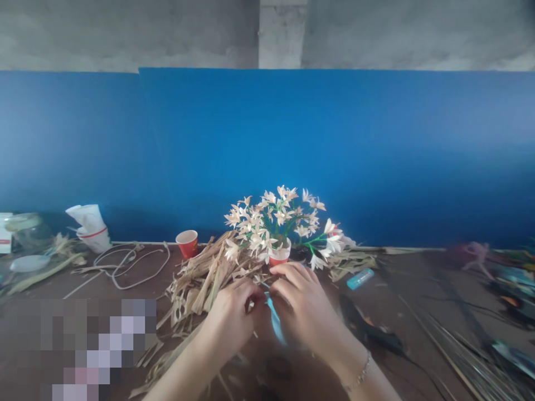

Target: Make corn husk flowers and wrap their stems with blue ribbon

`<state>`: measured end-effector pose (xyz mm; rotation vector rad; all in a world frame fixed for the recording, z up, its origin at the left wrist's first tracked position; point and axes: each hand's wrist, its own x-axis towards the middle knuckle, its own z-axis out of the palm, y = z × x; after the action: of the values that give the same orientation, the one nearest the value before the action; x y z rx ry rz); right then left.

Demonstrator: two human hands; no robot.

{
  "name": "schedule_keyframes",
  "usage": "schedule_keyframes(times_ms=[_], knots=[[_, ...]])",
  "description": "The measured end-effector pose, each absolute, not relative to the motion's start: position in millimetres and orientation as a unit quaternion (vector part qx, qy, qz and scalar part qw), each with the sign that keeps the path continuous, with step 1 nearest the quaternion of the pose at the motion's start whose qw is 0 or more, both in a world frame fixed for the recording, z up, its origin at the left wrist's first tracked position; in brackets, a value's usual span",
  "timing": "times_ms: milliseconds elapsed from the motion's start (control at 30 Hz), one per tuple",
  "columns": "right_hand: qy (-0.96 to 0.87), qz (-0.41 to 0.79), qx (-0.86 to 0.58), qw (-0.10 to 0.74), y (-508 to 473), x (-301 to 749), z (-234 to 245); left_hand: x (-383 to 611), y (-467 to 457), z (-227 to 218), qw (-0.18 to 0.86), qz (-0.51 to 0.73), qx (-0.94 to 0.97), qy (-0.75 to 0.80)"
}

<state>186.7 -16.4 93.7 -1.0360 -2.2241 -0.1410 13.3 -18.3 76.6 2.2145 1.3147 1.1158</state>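
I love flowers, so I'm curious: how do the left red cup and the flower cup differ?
The left cup stands clear of the blossoms; they crowd the flower cup. The left cup looks mostly red; the flower cup shows red beneath white. The flower cup is just beyond the right hand; the left cup is farther off. Both show red and white.
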Motion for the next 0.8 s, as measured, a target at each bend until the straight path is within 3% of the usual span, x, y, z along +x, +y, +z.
schedule_keyframes(times_ms=[533, 700, 800], knots=[[-0.869, -0.077, -0.367, 0.322, -16, 182, 87, 12, -12, 87, 0.49, 0.368, 0.578, 0.539], [-0.88, -0.059, -0.352, 0.314, -17, 182, 88, 11, -12, 84, 0.504, 0.341, 0.58, 0.542], [-0.881, -0.059, -0.351, 0.311, -14, 183, 85, 11, -14, 81, 0.397, 0.35, 0.667, 0.524]])
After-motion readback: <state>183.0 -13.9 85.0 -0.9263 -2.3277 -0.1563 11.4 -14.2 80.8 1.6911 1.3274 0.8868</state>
